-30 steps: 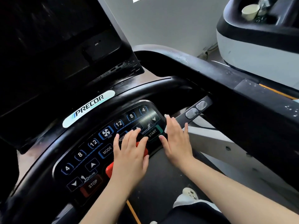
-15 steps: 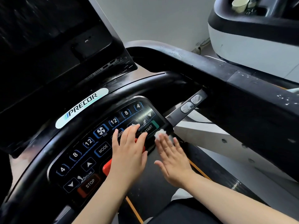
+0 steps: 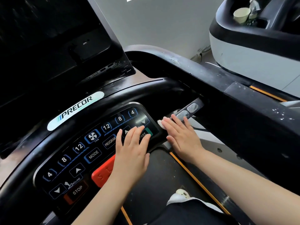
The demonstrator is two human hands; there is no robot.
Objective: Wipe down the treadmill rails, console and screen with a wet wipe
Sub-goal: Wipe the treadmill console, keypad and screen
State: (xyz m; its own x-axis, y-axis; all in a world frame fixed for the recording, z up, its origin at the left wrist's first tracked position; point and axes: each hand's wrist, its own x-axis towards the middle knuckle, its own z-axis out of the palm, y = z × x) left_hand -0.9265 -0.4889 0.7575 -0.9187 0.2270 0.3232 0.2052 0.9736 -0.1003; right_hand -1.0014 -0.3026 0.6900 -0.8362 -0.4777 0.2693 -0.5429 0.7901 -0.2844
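Observation:
The black treadmill console (image 3: 78, 146) with blue-ringed buttons fills the lower left. Above it stands the dark screen (image 3: 48, 38). My left hand (image 3: 131, 148) rests flat on the keypad's right end, fingers straight, over the PROGRAM and START buttons. My right hand (image 3: 180, 135) lies flat just right of the keypad, pressing a white wet wipe (image 3: 160, 123) against the grip bar with silver sensors (image 3: 186, 112). Only a small edge of the wipe shows past my fingertips. The wide black right rail (image 3: 235, 98) runs diagonally behind it.
A red safety stop tab (image 3: 102, 173) sits under my left wrist. Another machine (image 3: 253, 51) at top right holds a paper cup (image 3: 241, 14). The treadmill belt (image 3: 162, 176) and a white shoe (image 3: 181, 193) lie below. A grey wall stands behind.
My right hand slid with the wipe from the keypad's START corner back and then up-right onto the sensor grip bar. My left hand shifted slightly right along the keypad.

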